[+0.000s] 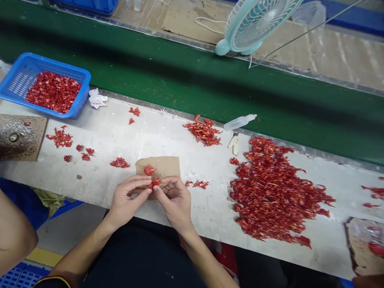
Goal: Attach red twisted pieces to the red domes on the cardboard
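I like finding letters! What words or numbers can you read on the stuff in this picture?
I can't read any words, numbers or signs: none show on the shiny red twisted piece pinched by the left hand and right hand, or on the white plastic squeeze bottle or the blue plastic basket.

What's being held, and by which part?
The left hand and right hand pinch a small red petal cluster at its lower edge; the fingers hide the exact grip.
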The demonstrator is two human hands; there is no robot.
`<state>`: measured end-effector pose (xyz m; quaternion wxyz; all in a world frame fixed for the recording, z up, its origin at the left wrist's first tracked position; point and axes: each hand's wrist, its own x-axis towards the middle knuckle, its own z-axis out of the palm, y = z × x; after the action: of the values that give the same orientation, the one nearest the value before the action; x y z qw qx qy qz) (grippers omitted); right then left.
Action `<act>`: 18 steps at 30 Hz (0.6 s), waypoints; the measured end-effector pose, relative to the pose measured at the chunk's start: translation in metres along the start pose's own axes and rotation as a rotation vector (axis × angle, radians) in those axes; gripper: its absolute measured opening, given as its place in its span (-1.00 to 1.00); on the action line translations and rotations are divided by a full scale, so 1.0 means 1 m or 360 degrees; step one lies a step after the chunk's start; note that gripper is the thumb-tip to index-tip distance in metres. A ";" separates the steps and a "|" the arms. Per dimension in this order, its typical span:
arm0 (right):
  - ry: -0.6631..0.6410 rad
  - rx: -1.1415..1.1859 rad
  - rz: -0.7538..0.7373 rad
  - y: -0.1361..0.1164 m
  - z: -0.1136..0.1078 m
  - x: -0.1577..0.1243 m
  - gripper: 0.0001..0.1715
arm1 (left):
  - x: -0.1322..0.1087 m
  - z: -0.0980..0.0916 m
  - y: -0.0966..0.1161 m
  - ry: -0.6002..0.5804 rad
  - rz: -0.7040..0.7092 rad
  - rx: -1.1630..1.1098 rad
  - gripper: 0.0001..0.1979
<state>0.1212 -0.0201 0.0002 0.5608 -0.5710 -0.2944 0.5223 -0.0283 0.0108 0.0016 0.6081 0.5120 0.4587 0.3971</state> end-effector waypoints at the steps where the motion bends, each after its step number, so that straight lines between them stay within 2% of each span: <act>1: 0.0010 0.0002 0.0005 0.000 -0.003 0.000 -0.73 | 0.001 -0.004 0.001 -0.0026 0.0028 0.0085 -0.77; 3: 0.0055 -0.0016 0.0007 -0.002 -0.013 -0.003 -0.69 | 0.007 -0.019 0.002 0.0018 0.0117 0.0349 -0.72; 7: 0.0330 -0.0154 -0.0070 -0.003 -0.054 -0.013 -0.69 | 0.023 -0.064 0.001 0.0380 0.0289 0.1095 -0.64; 10: 0.0665 -0.0302 -0.0121 0.001 -0.094 -0.025 -0.66 | 0.035 -0.091 -0.003 0.0304 0.0233 0.1441 -0.61; 13: 0.1036 -0.0474 -0.0217 0.002 -0.139 -0.040 -0.61 | 0.044 -0.104 -0.010 0.0202 0.0215 0.1587 -0.67; 16: 0.1534 -0.0687 -0.0384 0.003 -0.189 -0.058 -0.58 | 0.049 -0.109 -0.016 0.0203 0.0142 0.1624 -0.76; 18: 0.1888 -0.0803 -0.0478 0.007 -0.225 -0.072 -0.53 | 0.050 -0.108 -0.017 0.0267 0.0039 0.1427 -0.77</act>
<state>0.3081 -0.1630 -0.0269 0.5435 -0.8285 -0.1254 -0.0495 -0.1195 0.0837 -0.0287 0.2825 0.6962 0.6267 0.2066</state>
